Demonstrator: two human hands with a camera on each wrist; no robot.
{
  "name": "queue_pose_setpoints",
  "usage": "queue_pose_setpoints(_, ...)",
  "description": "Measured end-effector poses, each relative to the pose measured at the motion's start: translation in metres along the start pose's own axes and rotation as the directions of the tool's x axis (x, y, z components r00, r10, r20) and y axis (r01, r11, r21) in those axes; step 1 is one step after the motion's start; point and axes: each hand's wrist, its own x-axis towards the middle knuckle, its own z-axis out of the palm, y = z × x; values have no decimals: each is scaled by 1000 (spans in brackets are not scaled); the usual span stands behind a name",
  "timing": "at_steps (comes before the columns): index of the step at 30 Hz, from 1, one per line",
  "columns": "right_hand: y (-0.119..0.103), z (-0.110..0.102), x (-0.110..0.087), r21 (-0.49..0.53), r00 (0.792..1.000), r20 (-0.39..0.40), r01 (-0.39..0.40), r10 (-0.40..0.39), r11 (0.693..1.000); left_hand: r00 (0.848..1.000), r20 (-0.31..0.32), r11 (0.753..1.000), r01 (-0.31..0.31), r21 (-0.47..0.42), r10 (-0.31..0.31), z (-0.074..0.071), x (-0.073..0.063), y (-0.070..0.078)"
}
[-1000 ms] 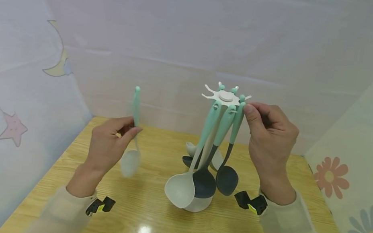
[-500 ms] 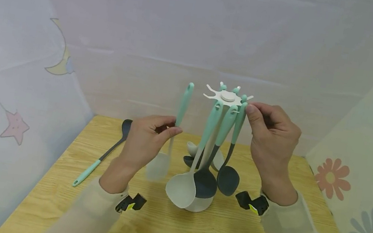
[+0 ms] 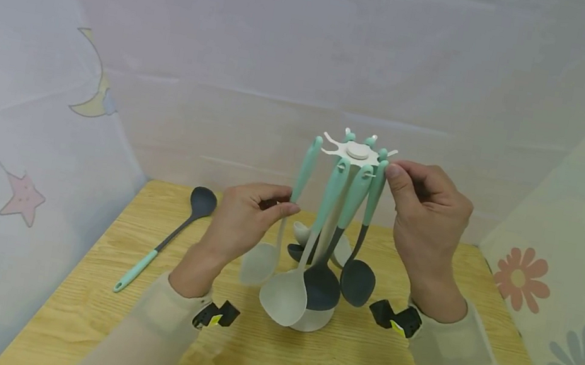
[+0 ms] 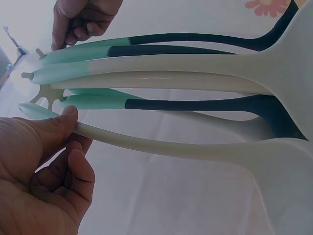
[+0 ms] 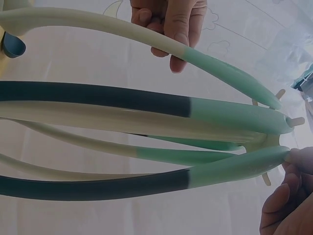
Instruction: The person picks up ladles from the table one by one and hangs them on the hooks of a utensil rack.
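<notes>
My left hand (image 3: pixel 247 217) pinches a white spatula (image 3: pixel 258 264) by its mint handle between thumb and fingers, with the head hanging down. The handle's top end is beside a hook of the white utensil rack (image 3: pixel 357 152); whether they touch I cannot tell. My right hand (image 3: pixel 430 217) pinches the mint handle's top end of a dark spoon (image 3: pixel 357 283) at the rack's right side. In the right wrist view those fingertips meet that handle (image 5: pixel 239 166). A white ladle (image 3: pixel 282 298) and a dark ladle (image 3: pixel 323 286) hang at the rack's front.
A dark ladle with a mint handle (image 3: pixel 143 270) lies on the wooden table (image 3: pixel 93 317) at the left. More utensils hang behind the rack's post, partly hidden. Patterned cloth walls stand at the back and both sides.
My left hand has carried the spatula rightward from the table's left side to the rack, uncovering the dark ladle lying there. The right hand has stayed at the rack.
</notes>
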Motion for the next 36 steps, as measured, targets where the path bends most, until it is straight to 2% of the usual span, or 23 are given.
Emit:
queue_pose_setpoints(18,0,0,1,-9,1000,2,11,-11,1000,998,56,998,14,-56,-11,11,7,-3)
queue_pose_setpoints(29,1,0,1,8,1000,0,16,-16,1000,997,70,1000,-23,9,22,15,11,-4)
queue_pose_setpoints(36,1,1,1,14,1000,2,22,-22,1000,997,74,999,-32,20,30,18,13,-4)
